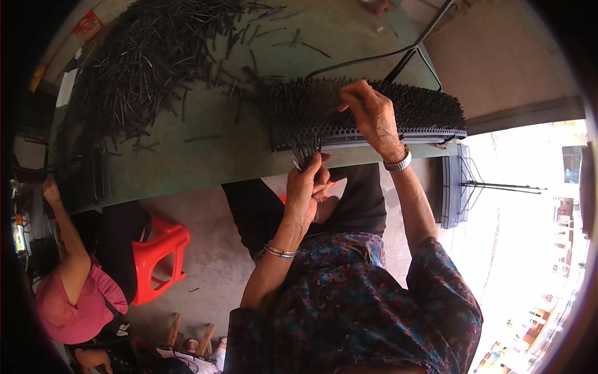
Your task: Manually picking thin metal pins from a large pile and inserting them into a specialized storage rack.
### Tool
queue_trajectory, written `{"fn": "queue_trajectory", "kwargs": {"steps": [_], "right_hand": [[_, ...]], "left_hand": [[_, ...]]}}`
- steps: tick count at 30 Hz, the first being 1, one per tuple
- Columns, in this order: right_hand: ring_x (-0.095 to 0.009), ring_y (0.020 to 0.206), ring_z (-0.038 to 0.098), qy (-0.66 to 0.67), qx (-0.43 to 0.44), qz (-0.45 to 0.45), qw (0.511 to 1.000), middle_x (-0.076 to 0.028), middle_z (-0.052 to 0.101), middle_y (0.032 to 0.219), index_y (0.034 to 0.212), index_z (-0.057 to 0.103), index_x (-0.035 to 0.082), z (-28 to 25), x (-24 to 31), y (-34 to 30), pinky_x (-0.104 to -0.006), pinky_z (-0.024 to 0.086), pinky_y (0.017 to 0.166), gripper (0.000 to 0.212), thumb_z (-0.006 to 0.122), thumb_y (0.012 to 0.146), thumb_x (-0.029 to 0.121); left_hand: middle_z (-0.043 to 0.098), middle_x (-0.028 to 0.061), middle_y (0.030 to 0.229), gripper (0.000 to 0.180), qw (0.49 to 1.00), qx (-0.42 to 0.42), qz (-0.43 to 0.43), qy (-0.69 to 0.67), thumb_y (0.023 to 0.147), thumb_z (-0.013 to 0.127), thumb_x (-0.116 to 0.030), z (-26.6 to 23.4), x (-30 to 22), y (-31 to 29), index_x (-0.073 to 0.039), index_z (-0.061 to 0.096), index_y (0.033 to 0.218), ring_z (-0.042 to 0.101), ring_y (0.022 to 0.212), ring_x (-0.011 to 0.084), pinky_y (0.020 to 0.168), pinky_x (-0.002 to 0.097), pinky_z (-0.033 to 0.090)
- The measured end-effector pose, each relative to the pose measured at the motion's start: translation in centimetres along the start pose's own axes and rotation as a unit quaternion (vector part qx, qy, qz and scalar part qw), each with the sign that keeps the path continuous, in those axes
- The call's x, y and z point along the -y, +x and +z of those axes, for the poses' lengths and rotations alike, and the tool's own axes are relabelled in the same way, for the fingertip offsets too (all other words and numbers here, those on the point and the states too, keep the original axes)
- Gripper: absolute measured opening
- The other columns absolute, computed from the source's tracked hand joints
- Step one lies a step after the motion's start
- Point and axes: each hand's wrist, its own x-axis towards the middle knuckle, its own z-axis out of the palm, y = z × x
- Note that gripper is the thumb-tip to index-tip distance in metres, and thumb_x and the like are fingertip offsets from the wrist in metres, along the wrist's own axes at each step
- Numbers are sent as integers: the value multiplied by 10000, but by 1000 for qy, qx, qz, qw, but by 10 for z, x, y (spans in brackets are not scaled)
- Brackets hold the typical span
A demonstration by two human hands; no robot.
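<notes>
A bunch of thin dark strips is gripped in my left hand, fanned out just in front of the rack's near edge. My right hand is raised over a long rack with a perforated grey edge, which is densely filled with upright black strips. Its fingers are curled together, and whether a strip is between them cannot be made out. Far left on the green table lies a large heap of loose black strips, with several scattered between heap and rack.
Behind the rack runs a black metal frame. Another grey rack with thin rods stands beyond the table's right end. A red plastic stool is at left, near a co-worker in a pink top whose hand reaches the table.
</notes>
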Motion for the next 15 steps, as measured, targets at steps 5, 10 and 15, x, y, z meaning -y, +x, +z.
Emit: {"fn": "queue_trajectory", "kwargs": {"steps": [5, 10, 15], "right_hand": [[-186, 697, 672, -21, -3, -32, 999, -86, 661, 781, 955, 601, 11, 6, -7, -1, -284, 491, 613, 63, 595, 902, 43], [-185, 702, 680, -26, 24, 3, 999, -96, 658, 768, 948, 600, 1, 4, 0, 6, -295, 497, 615, 68, 594, 903, 51], [-183, 679, 676, -29, 29, 25, 999, -103, 653, 754, 945, 600, 0, 0, 2, 11, -297, 496, 611, 74, 594, 909, 65]], "left_hand": [[444, -23, 607, 298, 1000, 7, 2, 12, 989, 570, -262, 1, -1, -1, 30, 610, 1035, 267, 454, 29, 439, 198, 210], [461, -14, 618, 299, 1000, 0, 3, 17, 984, 579, -267, -2, -2, -3, 26, 613, 1033, 265, 457, 26, 437, 193, 212], [469, -11, 624, 303, 1000, 5, 5, 12, 981, 585, -275, -2, -1, -3, 23, 617, 1024, 263, 462, 26, 436, 190, 201]]}}
